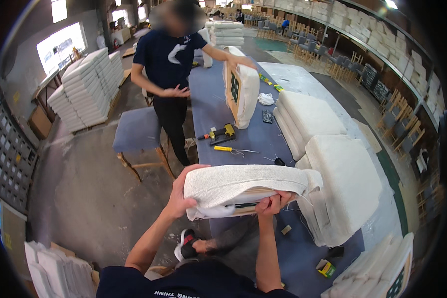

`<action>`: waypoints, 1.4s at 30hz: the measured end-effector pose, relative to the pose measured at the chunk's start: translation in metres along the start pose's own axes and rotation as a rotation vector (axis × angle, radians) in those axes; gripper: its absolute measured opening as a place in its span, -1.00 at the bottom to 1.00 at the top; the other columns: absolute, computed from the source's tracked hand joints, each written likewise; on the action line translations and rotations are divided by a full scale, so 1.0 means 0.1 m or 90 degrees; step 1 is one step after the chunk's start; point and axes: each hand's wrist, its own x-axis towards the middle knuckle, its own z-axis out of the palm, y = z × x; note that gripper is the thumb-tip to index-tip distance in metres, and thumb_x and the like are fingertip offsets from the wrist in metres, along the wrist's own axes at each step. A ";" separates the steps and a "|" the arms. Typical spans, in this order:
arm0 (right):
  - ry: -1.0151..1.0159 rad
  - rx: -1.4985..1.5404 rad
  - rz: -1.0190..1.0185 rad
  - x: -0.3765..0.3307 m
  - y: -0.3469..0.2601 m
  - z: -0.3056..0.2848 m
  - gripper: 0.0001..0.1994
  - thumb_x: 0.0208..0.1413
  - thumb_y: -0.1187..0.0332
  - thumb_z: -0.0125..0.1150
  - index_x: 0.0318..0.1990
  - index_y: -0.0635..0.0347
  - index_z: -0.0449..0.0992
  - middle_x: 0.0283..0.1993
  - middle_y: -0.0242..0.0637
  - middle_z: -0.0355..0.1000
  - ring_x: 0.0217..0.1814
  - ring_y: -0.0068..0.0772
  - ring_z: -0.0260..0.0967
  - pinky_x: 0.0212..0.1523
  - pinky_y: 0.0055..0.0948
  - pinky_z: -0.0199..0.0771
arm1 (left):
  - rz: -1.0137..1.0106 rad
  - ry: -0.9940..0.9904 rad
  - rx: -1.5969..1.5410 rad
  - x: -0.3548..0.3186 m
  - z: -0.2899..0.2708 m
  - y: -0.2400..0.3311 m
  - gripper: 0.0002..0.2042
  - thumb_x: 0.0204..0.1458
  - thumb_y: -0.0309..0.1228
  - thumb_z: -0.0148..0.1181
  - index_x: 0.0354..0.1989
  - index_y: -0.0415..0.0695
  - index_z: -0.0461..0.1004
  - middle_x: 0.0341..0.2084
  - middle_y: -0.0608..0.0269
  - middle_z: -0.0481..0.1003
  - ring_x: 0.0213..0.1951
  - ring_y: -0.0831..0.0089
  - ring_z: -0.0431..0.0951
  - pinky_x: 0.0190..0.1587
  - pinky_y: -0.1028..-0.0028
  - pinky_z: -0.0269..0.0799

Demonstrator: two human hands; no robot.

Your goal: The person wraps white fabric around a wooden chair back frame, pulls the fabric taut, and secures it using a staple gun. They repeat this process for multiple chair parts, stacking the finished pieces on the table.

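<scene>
Holding one white padded seat (248,181) above the left edge of the blue-covered worktable (206,97), with fingers of left hand (180,196) clamped on its left end, of right hand (274,201) on its lower rim. Near that same edge: one yellow-black staple gun (221,133), one yellow-handled screwdriver (224,148). Farther, beside one co-worker (159,57), one second seat (247,97) standing upright. Around: grey concrete floor (102,184), one blue stool (138,129), stacks of white cushions (87,89).

Daylight whites out the rectangular left-wall window (60,48); a small white ceiling lamp (391,4) flares at upper right. The grey concrete floor (104,193) looks dim, the held off-white fabric-covered cushion (246,181) bright on top. Straight lines bow toward the blackened edges; a standing person's head (178,18) is blurred.
</scene>
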 end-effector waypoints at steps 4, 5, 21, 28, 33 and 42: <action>-0.039 0.048 0.046 -0.03 0.25 -0.12 -0.56 0.32 0.08 -0.03 -0.42 0.32 0.41 -0.11 -0.01 0.33 0.05 0.15 0.29 0.14 0.06 0.22 | 0.027 0.012 0.073 -0.33 0.28 0.17 -0.10 -0.23 -0.16 0.53 0.34 -0.28 0.29 0.21 0.02 0.47 0.22 0.26 0.49 0.29 0.30 0.31; -0.054 0.074 0.059 0.01 0.25 -0.10 -0.57 0.33 0.09 -0.03 -0.42 0.33 0.40 -0.11 -0.01 0.32 0.04 0.14 0.29 0.13 0.03 0.23 | 0.031 0.035 0.085 -0.40 0.35 0.19 -0.10 -0.23 -0.18 0.52 0.34 -0.28 0.28 0.21 0.02 0.47 0.22 0.26 0.49 0.29 0.30 0.31; 0.099 0.365 0.674 0.10 0.01 -1.10 -0.69 0.35 0.24 -0.04 -0.34 0.30 0.44 -0.27 -0.19 0.45 -0.11 -0.35 0.41 0.12 -0.26 0.39 | 0.028 0.070 0.130 -1.13 0.50 0.44 -0.13 -0.39 -0.38 0.56 0.28 -0.22 0.38 0.26 -0.13 0.42 0.28 0.10 0.46 0.32 0.20 0.31; 0.100 0.443 0.880 0.16 0.56 -1.38 -0.71 0.38 0.19 0.03 -0.15 0.26 0.49 -0.19 -0.24 0.50 -0.10 -0.46 0.47 -0.01 -0.37 0.46 | 0.045 -0.172 0.466 -0.74 0.87 1.05 -0.31 -0.41 -0.37 0.61 0.10 -0.01 0.61 0.26 0.05 0.44 0.26 -0.04 0.45 0.24 0.13 0.43; 0.190 0.403 0.923 0.20 0.52 -1.23 -0.73 0.26 0.28 0.30 -0.44 0.02 0.36 -0.44 -0.61 0.24 -0.42 -0.76 0.14 -0.41 -0.62 0.15 | 0.037 -0.223 0.514 -0.75 1.02 1.11 -0.33 -0.45 -0.32 0.63 0.04 -0.05 0.66 0.20 0.03 0.50 0.28 -0.08 0.43 0.19 0.05 0.47; 0.198 0.446 0.984 0.25 0.65 -1.22 -0.76 0.25 0.21 0.34 -0.26 0.16 0.45 -0.42 -0.50 0.36 -0.45 -0.72 0.36 -0.48 -0.62 0.51 | -0.063 -0.332 0.415 -0.55 0.65 0.94 -0.19 -0.48 -0.23 0.69 0.13 -0.18 0.59 0.35 -0.30 0.26 0.33 -0.14 0.37 0.32 0.04 0.30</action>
